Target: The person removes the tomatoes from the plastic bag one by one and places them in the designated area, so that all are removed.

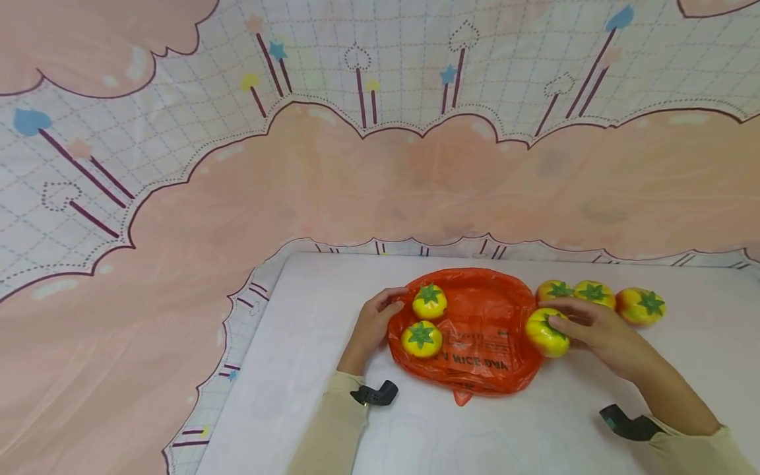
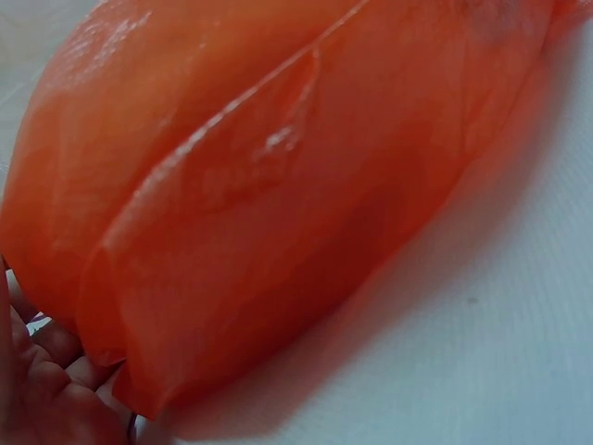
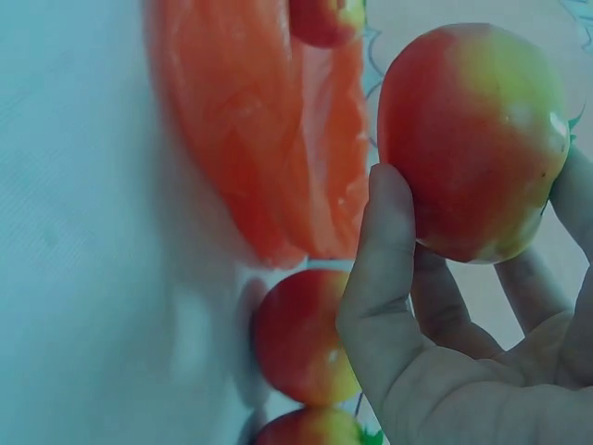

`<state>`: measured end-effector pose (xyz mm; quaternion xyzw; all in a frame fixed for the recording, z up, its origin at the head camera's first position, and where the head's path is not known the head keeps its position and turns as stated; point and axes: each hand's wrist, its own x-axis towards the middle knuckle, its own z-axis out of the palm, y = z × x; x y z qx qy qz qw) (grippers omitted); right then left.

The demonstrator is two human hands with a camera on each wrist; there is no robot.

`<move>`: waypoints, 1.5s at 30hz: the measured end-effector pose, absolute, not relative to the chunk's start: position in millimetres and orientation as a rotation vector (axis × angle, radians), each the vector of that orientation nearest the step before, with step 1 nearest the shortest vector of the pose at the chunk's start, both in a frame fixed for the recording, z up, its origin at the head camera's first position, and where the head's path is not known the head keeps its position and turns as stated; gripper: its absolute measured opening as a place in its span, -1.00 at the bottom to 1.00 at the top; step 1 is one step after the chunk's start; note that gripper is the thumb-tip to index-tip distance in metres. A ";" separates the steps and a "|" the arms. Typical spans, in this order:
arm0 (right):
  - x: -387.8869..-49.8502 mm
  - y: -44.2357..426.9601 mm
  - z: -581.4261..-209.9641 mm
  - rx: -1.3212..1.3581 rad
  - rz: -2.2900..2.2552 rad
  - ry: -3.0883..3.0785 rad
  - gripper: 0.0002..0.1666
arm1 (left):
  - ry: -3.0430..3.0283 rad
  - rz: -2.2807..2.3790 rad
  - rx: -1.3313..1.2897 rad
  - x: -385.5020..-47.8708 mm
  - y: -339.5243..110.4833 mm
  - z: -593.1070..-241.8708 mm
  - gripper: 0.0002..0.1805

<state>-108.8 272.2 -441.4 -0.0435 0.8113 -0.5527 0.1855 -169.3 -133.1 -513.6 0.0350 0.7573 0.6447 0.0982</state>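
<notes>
A red plastic bag [image 1: 477, 307] with printed lettering lies spread open on the white table. My left hand [image 1: 375, 322] grips its left rim, fingers curled at the edge; the left wrist view shows the bag wall [image 2: 278, 213] close up. Two glossy yellow-red tomatoes with green star-shaped tops, an upper one [image 1: 429, 302] and a lower one [image 1: 422, 339], sit in the bag's left side. My right hand [image 1: 605, 333] holds another tomato [image 1: 545, 333] between thumb and fingers over the bag's right rim. The right wrist view shows this tomato [image 3: 468, 139] raised off the table.
To the right of the bag, behind my right hand, three more tomatoes stand in a row: one [image 1: 553, 290] by the rim, one [image 1: 596, 293] beside it and one [image 1: 641, 306] farther right. A patterned cloth [image 1: 404, 185] hangs behind the white table [image 1: 320, 290].
</notes>
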 end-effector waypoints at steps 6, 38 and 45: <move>-103.7 284.5 -445.6 -0.060 -1.455 2.352 -0.38 | 2.222 1.922 0.075 -168.1 -132.2 -511.4 -0.65; -98.6 301.1 -473.2 0.080 -1.358 2.411 -0.29 | 2.249 1.892 0.084 -168.1 -133.4 -510.6 -0.66; -99.0 303.2 -474.5 0.102 -1.349 2.414 -0.28 | 2.252 1.878 0.064 -169.0 -133.1 -511.1 -0.67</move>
